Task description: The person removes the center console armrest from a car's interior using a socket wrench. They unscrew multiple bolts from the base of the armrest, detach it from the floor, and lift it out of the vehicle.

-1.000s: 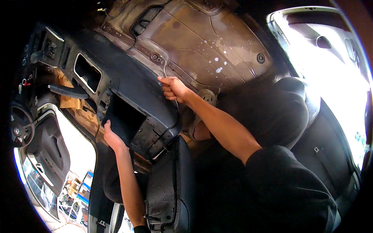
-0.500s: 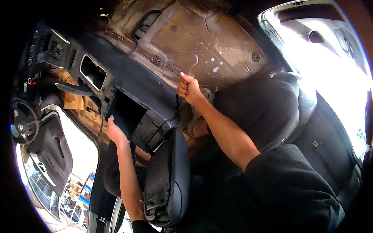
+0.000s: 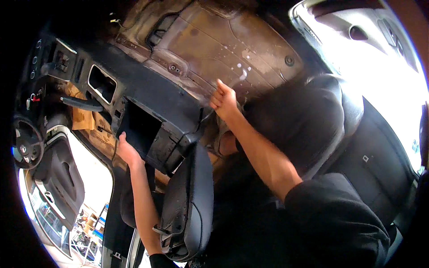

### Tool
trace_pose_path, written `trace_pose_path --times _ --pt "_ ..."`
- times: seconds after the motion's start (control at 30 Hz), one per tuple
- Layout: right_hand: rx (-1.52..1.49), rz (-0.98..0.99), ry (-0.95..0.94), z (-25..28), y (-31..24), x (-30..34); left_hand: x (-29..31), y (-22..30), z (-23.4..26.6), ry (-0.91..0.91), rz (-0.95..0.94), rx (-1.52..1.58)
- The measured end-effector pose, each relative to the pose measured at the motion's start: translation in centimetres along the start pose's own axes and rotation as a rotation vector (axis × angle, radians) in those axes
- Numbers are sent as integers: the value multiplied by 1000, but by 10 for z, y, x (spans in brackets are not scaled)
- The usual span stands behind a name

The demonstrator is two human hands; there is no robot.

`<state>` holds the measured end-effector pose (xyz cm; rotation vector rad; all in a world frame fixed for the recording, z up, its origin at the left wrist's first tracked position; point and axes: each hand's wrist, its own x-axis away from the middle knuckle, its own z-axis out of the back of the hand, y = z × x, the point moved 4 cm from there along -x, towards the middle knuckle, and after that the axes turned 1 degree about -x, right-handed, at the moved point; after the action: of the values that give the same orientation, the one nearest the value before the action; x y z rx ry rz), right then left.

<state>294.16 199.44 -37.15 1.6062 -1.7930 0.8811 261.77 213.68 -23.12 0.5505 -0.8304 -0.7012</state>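
A black center console (image 3: 161,98) runs diagonally through the stripped car interior, with a deep open bin (image 3: 140,127) at its rear end. My left hand (image 3: 128,151) grips the bin's left side wall, thumb up along the edge; its other fingers are mostly hidden. To the right of the console, my right hand (image 3: 225,100) is held above the bare floor with fingers curled and thumb pointing up. Whatever those fingers may hold cannot be made out. A black padded piece (image 3: 192,201), like an armrest, stands behind the bin between my forearms.
Brown bare floor pan (image 3: 214,49) with bolt holes lies ahead on the right. A handbrake lever (image 3: 82,103) sticks up left of the console, with the steering wheel (image 3: 27,143) beyond. A dark seat (image 3: 295,120) is at right; doors stand open on both sides.
My right hand has shifted slightly rightward, away from the console. My left hand keeps its place on the bin wall. The whole view has moved a little.
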Motion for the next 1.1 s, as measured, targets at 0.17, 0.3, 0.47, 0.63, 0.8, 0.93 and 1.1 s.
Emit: trace_pose_path --times 0.17,0.3,0.47,0.63,0.8,0.93,1.1 --pt "377 60 -85 -51 -21 -33 12 5 -15 12 -4 -57" --pt "564 519 405 -53 -83 -40 12 6 -9 34 -34 -100" --pt "624 699 715 -23 -39 20 9 2 5 28 -66 -39" --pt "441 327 787 29 54 116 36 4 5 50 -112 495" --pt "674 87 417 54 100 189 43 -118 14 -11 151 579" --pt "1178 84 202 62 160 186 96 -257 25 -188 533 739" --pt "1720 272 188 76 188 170 196 -270 -33 -265 788 1015"
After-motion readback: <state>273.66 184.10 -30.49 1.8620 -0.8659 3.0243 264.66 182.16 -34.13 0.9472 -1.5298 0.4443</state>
